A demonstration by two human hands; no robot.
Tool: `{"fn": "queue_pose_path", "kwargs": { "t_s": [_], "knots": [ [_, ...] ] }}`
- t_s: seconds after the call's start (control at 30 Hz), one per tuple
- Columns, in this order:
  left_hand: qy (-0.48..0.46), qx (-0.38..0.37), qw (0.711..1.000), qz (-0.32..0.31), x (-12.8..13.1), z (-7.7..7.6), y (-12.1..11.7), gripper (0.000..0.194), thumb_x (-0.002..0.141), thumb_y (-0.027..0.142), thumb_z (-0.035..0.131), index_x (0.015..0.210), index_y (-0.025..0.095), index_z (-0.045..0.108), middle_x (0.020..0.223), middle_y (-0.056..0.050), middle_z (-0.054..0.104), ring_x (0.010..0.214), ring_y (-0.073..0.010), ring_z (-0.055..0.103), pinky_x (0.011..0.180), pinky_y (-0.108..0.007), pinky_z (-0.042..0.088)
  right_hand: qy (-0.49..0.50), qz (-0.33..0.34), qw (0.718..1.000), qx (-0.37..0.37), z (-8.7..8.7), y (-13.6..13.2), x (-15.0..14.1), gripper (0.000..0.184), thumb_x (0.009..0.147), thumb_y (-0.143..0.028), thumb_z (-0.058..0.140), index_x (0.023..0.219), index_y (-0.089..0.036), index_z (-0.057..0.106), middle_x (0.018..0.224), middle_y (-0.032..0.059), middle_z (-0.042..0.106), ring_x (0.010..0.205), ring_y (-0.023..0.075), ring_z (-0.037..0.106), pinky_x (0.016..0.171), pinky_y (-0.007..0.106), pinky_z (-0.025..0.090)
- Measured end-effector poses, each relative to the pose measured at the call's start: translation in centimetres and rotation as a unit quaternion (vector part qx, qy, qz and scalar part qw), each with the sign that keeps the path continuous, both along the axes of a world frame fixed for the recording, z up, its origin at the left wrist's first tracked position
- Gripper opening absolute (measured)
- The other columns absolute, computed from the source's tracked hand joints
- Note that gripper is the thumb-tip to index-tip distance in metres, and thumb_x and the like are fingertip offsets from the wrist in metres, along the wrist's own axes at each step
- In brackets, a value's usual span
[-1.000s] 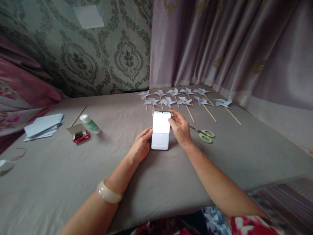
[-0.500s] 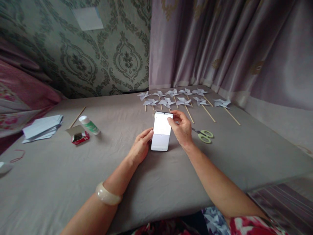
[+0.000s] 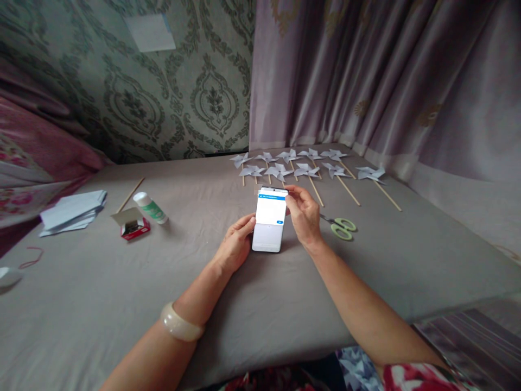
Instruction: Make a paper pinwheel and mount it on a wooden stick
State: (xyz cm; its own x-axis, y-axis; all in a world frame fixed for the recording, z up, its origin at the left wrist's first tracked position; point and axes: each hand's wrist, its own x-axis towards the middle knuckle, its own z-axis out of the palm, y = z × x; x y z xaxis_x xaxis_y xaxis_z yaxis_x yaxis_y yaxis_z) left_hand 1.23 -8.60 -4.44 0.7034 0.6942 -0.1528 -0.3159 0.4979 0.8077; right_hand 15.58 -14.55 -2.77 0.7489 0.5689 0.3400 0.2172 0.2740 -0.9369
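A smartphone [image 3: 268, 220] is held upright over the middle of the table, its lit screen facing me. The screen shows a blue bar near the top and a small blue button. My left hand [image 3: 236, 239] grips the phone's left edge, thumb at the front and the other fingers partly hidden behind it. My right hand [image 3: 304, 217] is closed around the upper right edge, with the thumb beside the screen. Scissors [image 3: 343, 228] with pale green handles lie just right of my right hand.
Several paper pinwheels [image 3: 278, 172] on wooden sticks lie in rows at the back right. On the left are a glue stick [image 3: 150, 208], a small red box [image 3: 134, 228], a wooden stick [image 3: 131, 195], stacked paper sheets [image 3: 72, 212] and a red string [image 3: 32, 257].
The phone screen has gone from mostly blank white to showing a blue bar and button. My right thumb has shifted slightly right, off the screen toward its edge. The left hand stays put.
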Motion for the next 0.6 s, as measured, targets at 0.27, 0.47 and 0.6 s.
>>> {"fn": "queue_pose_path", "kwargs": {
  "t_s": [0.27, 0.47, 0.6],
  "knots": [
    [-0.022, -0.013, 0.999, 0.036, -0.2, -0.4, 1.4, 0.023, 0.07, 0.024, 0.073, 0.089, 0.011, 0.07, 0.097, -0.013, 0.073, 0.109, -0.0293, 0.062, 0.093, -0.039, 0.047, 0.114, 0.127, 0.981, -0.097, -1.3, 0.5, -0.5, 0.031, 0.065, -0.035, 0.059, 0.091, -0.018, 0.066, 0.088, 0.0049, 0.071, 0.075, 0.0182, 0.062, 0.057, 0.027, 0.046],
    [-0.038, -0.013, 0.997, 0.064, -0.4, -0.6, 2.4, 0.018, 0.071, 0.021, 0.072, 0.087, 0.012, 0.07, 0.095, -0.011, 0.074, 0.108, -0.028, 0.063, 0.094, -0.038, 0.048, 0.082, 0.146, 0.978, -0.124, -1.6, 0.5, -1.2, 0.037, 0.059, -0.034, 0.063, 0.093, -0.019, 0.064, 0.084, 0.005, 0.068, 0.078, 0.0214, 0.061, 0.057, 0.03, 0.047],
    [-0.036, -0.009, 0.998, 0.045, -0.4, -0.7, 2.3, 0.021, 0.072, 0.021, 0.071, 0.091, 0.011, 0.07, 0.097, -0.012, 0.073, 0.108, -0.028, 0.063, 0.094, -0.038, 0.047, 0.073, 0.123, 0.983, -0.115, -1.7, 0.6, -1.3, 0.035, 0.057, -0.037, 0.066, 0.086, -0.018, 0.062, 0.079, 0.0041, 0.067, 0.071, 0.019, 0.059, 0.056, 0.029, 0.046]
  ]
}}
